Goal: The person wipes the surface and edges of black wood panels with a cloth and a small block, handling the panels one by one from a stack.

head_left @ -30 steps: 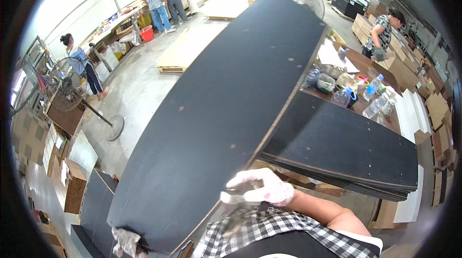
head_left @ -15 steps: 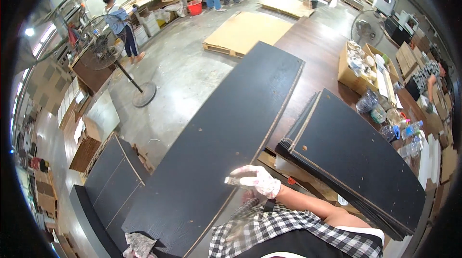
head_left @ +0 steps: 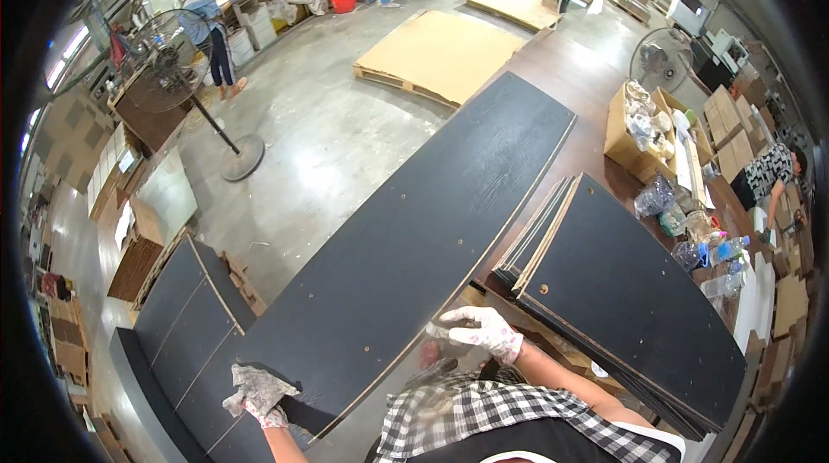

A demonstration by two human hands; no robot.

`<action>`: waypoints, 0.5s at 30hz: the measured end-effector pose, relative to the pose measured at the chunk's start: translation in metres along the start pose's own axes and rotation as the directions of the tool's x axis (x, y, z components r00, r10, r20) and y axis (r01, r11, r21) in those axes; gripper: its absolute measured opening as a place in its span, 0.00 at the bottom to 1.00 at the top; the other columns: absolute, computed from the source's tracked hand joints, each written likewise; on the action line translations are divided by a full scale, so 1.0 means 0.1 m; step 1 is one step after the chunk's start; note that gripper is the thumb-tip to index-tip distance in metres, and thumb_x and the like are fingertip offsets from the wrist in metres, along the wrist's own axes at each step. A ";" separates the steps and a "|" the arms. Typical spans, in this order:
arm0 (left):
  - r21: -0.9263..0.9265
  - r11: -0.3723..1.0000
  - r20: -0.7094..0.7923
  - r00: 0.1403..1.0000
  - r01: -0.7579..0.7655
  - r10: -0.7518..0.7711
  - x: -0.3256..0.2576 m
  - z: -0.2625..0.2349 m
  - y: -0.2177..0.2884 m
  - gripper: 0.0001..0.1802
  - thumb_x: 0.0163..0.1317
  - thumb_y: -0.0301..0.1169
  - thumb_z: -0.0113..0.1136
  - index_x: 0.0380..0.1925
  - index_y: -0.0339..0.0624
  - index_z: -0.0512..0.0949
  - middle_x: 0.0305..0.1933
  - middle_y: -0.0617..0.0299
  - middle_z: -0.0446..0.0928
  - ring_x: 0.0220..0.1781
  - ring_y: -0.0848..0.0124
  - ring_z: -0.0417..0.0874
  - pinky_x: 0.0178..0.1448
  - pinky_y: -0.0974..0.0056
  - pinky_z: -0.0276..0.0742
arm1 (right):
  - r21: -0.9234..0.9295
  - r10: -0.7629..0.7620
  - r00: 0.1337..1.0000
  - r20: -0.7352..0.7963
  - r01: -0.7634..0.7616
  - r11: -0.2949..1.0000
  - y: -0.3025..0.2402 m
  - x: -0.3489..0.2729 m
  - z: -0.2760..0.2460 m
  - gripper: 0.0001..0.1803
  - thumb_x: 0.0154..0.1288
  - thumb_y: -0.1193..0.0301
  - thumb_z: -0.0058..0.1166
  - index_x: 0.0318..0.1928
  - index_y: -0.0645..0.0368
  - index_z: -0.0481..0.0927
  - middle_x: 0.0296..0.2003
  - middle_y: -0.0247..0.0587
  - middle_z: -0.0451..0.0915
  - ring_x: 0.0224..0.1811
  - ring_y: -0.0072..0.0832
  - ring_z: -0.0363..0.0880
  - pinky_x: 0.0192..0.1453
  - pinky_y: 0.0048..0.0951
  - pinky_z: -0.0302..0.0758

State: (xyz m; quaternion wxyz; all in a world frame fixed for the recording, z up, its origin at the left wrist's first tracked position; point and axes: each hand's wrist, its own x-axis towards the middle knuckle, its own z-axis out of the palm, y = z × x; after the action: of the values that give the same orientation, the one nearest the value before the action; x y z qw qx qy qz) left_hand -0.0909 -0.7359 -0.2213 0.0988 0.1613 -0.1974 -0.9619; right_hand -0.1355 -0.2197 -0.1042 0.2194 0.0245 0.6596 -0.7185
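A long black board [head_left: 414,243] with small holes in its face stretches diagonally before me. My left hand [head_left: 271,415], in a white patterned glove, is closed on a crumpled grey rag [head_left: 257,388] at the board's near left end. The rag hides most of the fingers. By the board's right edge is my right hand [head_left: 489,335], in a white glove with pink spots. Its fingers are bent around a small pale piece [head_left: 437,330], too blurred to name. To its right, several black boards [head_left: 635,290] lie stacked, their ends slightly fanned.
More black panels [head_left: 186,316] stand at the lower left. A cardboard box [head_left: 632,139] of wrapped items and several plastic bottles [head_left: 730,249] line the right side. Farther off are a pedestal fan [head_left: 242,156], a sheet-covered pallet [head_left: 440,48] and other people, one at right [head_left: 773,174].
The long board's far end now appears farther right. My left hand has come into view with the rag, higher up the board. My right hand has shifted slightly right.
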 end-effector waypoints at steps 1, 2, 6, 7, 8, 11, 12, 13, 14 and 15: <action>0.037 0.999 0.057 0.998 0.008 -0.010 0.03 -0.01 -0.06 0.21 0.65 0.54 0.50 0.50 0.59 0.79 0.39 0.73 0.81 0.38 0.72 0.80 0.42 0.53 0.77 | 0.011 0.017 1.000 0.023 -0.017 1.000 -0.09 -0.05 0.03 0.19 0.62 0.66 0.63 0.52 0.59 0.80 0.48 0.41 0.82 0.50 0.29 0.81 0.56 0.32 0.78; 0.074 0.997 0.116 0.993 0.013 -0.022 0.09 -0.02 -0.14 0.22 0.65 0.55 0.49 0.50 0.58 0.78 0.39 0.72 0.81 0.37 0.71 0.80 0.40 0.51 0.76 | 0.105 -0.009 0.999 0.048 0.004 0.994 -0.17 -0.09 0.06 0.19 0.62 0.67 0.62 0.52 0.60 0.80 0.47 0.42 0.81 0.49 0.29 0.81 0.55 0.32 0.79; -0.247 0.943 0.247 0.956 0.221 -0.159 0.44 -0.19 -0.52 0.22 0.64 0.57 0.48 0.46 0.57 0.78 0.32 0.70 0.79 0.27 0.70 0.76 0.33 0.43 0.73 | 0.139 0.040 0.999 0.010 -0.041 0.989 -0.47 -0.24 0.16 0.19 0.63 0.71 0.61 0.54 0.61 0.78 0.46 0.42 0.80 0.47 0.29 0.82 0.51 0.30 0.80; -0.338 0.907 0.218 0.958 0.251 -0.184 0.52 -0.20 -0.61 0.22 0.62 0.58 0.49 0.43 0.57 0.78 0.30 0.70 0.79 0.23 0.70 0.74 0.30 0.41 0.72 | 0.053 -0.004 1.000 0.000 0.004 0.999 -0.48 -0.25 0.16 0.19 0.63 0.72 0.61 0.54 0.62 0.77 0.46 0.43 0.80 0.46 0.29 0.82 0.50 0.30 0.80; -0.660 0.693 0.220 0.957 0.288 -0.189 0.53 -0.22 -0.66 0.20 0.62 0.56 0.49 0.40 0.57 0.78 0.28 0.71 0.78 0.23 0.71 0.74 0.30 0.44 0.71 | -0.033 -0.049 0.999 -0.002 0.049 0.998 -0.49 -0.26 0.16 0.19 0.63 0.73 0.61 0.54 0.62 0.77 0.46 0.43 0.80 0.45 0.29 0.82 0.49 0.30 0.81; -0.916 -0.378 0.226 0.951 0.134 -0.211 0.43 0.27 -1.24 0.14 0.63 0.49 0.49 0.30 0.56 0.78 0.22 0.71 0.76 0.21 0.73 0.74 0.28 0.55 0.69 | -0.033 -0.144 0.990 -0.015 0.143 0.989 -0.33 -0.28 0.16 0.19 0.62 0.74 0.62 0.53 0.63 0.77 0.46 0.43 0.80 0.45 0.29 0.82 0.49 0.29 0.80; -0.722 -0.691 0.230 0.947 0.013 -0.223 0.39 0.51 -1.46 0.14 0.63 0.47 0.49 0.26 0.56 0.77 0.20 0.72 0.75 0.21 0.74 0.75 0.27 0.58 0.68 | 0.013 -0.170 0.985 -0.026 0.170 0.985 -0.27 -0.31 0.15 0.19 0.61 0.74 0.62 0.53 0.63 0.77 0.46 0.43 0.80 0.45 0.29 0.82 0.49 0.29 0.80; -0.423 -0.899 0.233 0.945 -0.112 -0.228 0.36 0.74 -1.62 0.14 0.63 0.45 0.49 0.23 0.56 0.77 0.18 0.72 0.74 0.20 0.75 0.75 0.27 0.62 0.68 | 0.045 -0.174 0.984 -0.044 0.176 0.983 -0.25 -0.34 0.16 0.19 0.61 0.73 0.63 0.53 0.63 0.78 0.46 0.43 0.80 0.46 0.29 0.82 0.49 0.29 0.80; -0.322 -0.913 0.308 0.884 -0.252 -0.352 0.35 1.14 -1.75 0.12 0.55 0.45 0.53 0.18 0.56 0.75 0.16 0.72 0.73 0.19 0.75 0.74 0.25 0.62 0.65 | 0.073 -0.175 0.982 -0.073 0.180 0.981 -0.22 -0.37 0.14 0.19 0.61 0.73 0.63 0.53 0.63 0.78 0.46 0.43 0.80 0.46 0.28 0.82 0.50 0.29 0.80; -0.226 -0.891 0.391 0.801 -0.394 -0.453 0.31 1.65 -1.83 0.11 0.48 0.45 0.58 0.14 0.57 0.73 0.13 0.71 0.72 0.17 0.75 0.73 0.24 0.62 0.63 | 0.100 -0.175 0.979 -0.101 0.185 0.978 -0.21 -0.41 0.12 0.19 0.60 0.73 0.63 0.52 0.63 0.78 0.46 0.43 0.80 0.46 0.28 0.81 0.50 0.29 0.80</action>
State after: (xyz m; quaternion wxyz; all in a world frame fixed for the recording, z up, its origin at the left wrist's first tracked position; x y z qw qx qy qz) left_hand -0.2003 -0.5215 -0.1611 -0.0105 0.1763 0.9553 -0.2370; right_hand -0.1026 -0.2192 -0.0701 0.1213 0.0093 0.6281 -0.7685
